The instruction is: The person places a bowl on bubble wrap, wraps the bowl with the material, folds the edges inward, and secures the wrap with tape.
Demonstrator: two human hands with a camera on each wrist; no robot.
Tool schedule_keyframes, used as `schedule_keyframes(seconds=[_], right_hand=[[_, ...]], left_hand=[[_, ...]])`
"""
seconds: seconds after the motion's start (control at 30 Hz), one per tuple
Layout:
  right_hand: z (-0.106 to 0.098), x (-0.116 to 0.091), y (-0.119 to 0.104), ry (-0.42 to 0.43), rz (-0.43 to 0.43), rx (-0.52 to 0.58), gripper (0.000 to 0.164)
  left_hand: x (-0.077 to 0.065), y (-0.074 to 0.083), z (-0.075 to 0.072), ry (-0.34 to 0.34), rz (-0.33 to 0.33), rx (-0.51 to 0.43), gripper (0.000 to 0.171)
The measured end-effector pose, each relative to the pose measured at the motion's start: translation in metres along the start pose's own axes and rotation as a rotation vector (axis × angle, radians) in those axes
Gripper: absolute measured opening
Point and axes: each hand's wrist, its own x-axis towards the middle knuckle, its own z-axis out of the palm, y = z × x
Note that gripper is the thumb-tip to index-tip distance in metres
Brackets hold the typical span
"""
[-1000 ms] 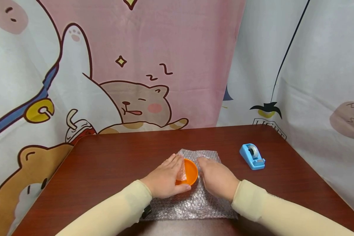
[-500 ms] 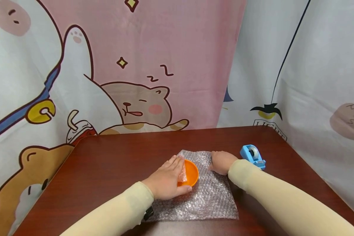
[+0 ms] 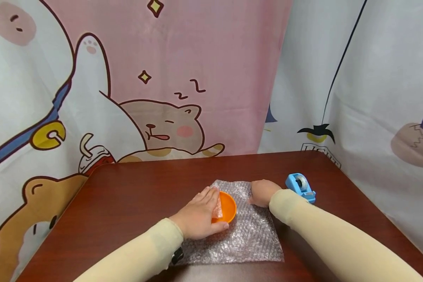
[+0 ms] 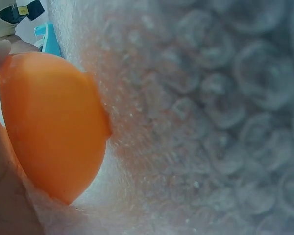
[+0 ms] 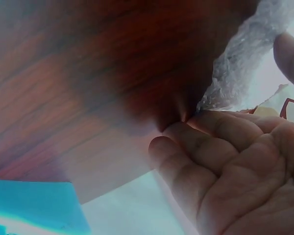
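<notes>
An orange bowl (image 3: 230,208) sits on a sheet of bubble wrap (image 3: 246,241). My left hand (image 3: 199,216) rests with straight fingers over a flap of the wrap folded onto the bowl's left side. Its thumb lies along the near rim. In the left wrist view the bowl (image 4: 54,122) shows from the side, its foot toward the wrap. My right hand (image 3: 264,193) is at the wrap's far right edge. In the right wrist view its fingers (image 5: 186,178) lie against the table beside the wrap's edge (image 5: 237,68), the thumb apart from them.
A blue tape dispenser (image 3: 300,187) stands on the brown table (image 3: 155,184), just right of my right hand. A cartoon-printed cloth (image 3: 225,78) hangs behind the table and along its sides. A dark wrist device (image 3: 177,255) shows under my left sleeve.
My right hand has moved from beside the bowl to the right and away, reaching the wrap's far right edge. The left hand has stayed on the bowl.
</notes>
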Motion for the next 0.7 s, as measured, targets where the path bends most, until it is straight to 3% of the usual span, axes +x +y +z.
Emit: schedule_keyframes(seconds=[0.7], right_hand=[[0.0055,0.0003,0.0006,0.02,0.011,0.004,0.059]], left_hand=[[-0.0007,-0.0004,0.0011,-0.009,-0.022,-0.028,0.101]])
